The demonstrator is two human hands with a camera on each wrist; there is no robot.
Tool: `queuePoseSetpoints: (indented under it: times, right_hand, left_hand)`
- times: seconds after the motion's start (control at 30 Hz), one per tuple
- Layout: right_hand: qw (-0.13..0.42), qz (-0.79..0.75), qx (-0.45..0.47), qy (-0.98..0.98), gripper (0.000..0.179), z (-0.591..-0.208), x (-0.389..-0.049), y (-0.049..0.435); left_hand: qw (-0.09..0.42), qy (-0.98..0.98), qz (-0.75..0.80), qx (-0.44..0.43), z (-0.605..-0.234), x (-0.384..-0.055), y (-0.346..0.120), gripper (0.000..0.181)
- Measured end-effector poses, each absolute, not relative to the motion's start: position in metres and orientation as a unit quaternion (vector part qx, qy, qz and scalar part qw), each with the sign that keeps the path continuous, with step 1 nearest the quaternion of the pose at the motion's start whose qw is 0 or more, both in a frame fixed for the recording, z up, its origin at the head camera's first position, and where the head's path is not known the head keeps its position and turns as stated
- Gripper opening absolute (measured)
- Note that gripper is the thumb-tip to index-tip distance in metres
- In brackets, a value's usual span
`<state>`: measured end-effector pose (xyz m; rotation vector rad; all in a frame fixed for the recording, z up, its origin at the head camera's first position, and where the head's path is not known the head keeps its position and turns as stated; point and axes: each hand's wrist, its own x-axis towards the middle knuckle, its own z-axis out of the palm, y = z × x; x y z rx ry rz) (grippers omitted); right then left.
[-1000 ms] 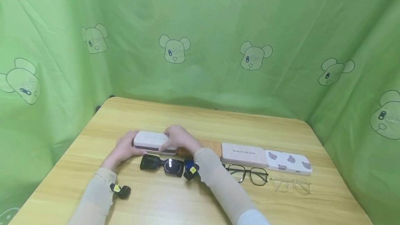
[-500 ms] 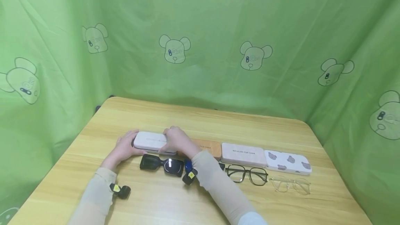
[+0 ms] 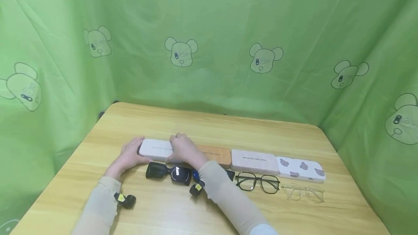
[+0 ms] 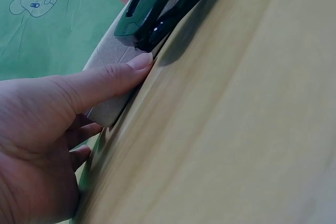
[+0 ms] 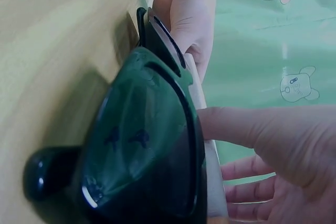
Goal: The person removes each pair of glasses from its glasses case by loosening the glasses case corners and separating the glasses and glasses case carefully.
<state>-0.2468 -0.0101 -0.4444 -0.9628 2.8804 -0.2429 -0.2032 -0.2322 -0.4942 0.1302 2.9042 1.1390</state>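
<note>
A whitish glasses case [image 3: 155,149] lies at the left end of a row of cases, its lid down. My left hand [image 3: 130,153] holds its left end; in the left wrist view the thumb presses the front side of the case [image 4: 107,109], with the other fingers behind. At the right end of the case, my right hand [image 3: 184,149] grips it with the thumb in front and fingers at the back. Dark sunglasses [image 3: 159,170] lie just in front of the case, touched by neither hand as far as visible. They loom large in the right wrist view, lens [image 5: 142,140] foremost.
To the right stand an orange case [image 3: 218,154], a pale lettered case [image 3: 254,161] and a bear-print case [image 3: 303,169]. Black-framed glasses [image 3: 259,179] and clear-framed glasses [image 3: 303,193] lie before them. My right forearm partly hides another dark pair [image 3: 230,174].
The dark gap along the front of the whitish case has closed as its lid came down. My right hand has shifted slightly left and down; the left hand stays about where it was.
</note>
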Motion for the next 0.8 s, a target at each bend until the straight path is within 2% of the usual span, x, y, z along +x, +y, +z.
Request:
queuePoseSetpoints:
  times: [0.43, 0.63, 0.8]
  right_hand:
    - [0.040, -0.085, -0.315, 0.944, 0.090, -0.438, -0.241, -0.001]
    - [0.037, -0.082, -0.317, 0.944, 0.085, -0.433, -0.239, 0.006]
    - [0.036, -0.083, -0.315, 0.945, 0.075, -0.428, -0.238, 0.013]
  left_hand:
    - [0.006, 0.931, 0.358, 0.074, -0.486, -0.199, -0.236, 0.096]
    - [0.038, 0.921, 0.378, 0.084, -0.473, -0.195, -0.244, 0.102]
    - [0.073, 0.924, 0.370, 0.064, -0.456, -0.186, -0.250, 0.100]
